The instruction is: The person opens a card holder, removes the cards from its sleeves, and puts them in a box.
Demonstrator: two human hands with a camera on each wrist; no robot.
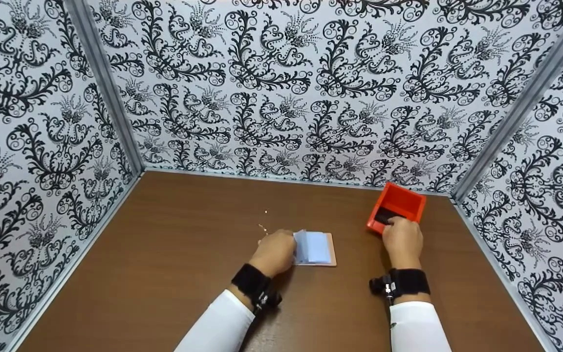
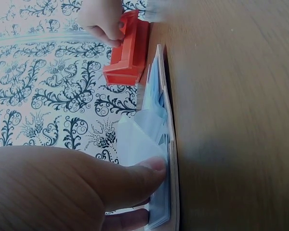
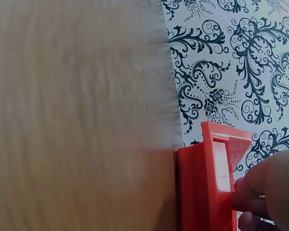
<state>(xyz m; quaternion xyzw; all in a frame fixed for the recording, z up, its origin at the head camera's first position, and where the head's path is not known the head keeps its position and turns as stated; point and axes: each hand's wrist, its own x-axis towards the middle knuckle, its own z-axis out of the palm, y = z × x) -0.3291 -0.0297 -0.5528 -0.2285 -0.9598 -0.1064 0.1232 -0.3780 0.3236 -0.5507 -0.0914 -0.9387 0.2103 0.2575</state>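
Observation:
My left hand [image 1: 274, 252] grips the left side of a small card holder [image 1: 331, 249] lying open on the table. Its tan cover bears a stack of clear bluish plastic sleeves [image 2: 156, 197]; the thumb lies on them, and one sleeve [image 2: 139, 139] stands up, bent over. At the right, my right hand [image 1: 402, 239] reaches over the near side of a red open box [image 1: 406, 198], its fingers curled at the opening. Beside those fingertips a dark flat piece [image 1: 384, 215] lies in the box. I cannot tell whether the fingers pinch it.
Small pale bits [image 1: 263, 228] lie on the brown table [image 1: 188, 234] beyond the left hand. Patterned panels [image 1: 271, 98] in grey frames enclose the table at the back and both sides. The red box sits close to the back panel.

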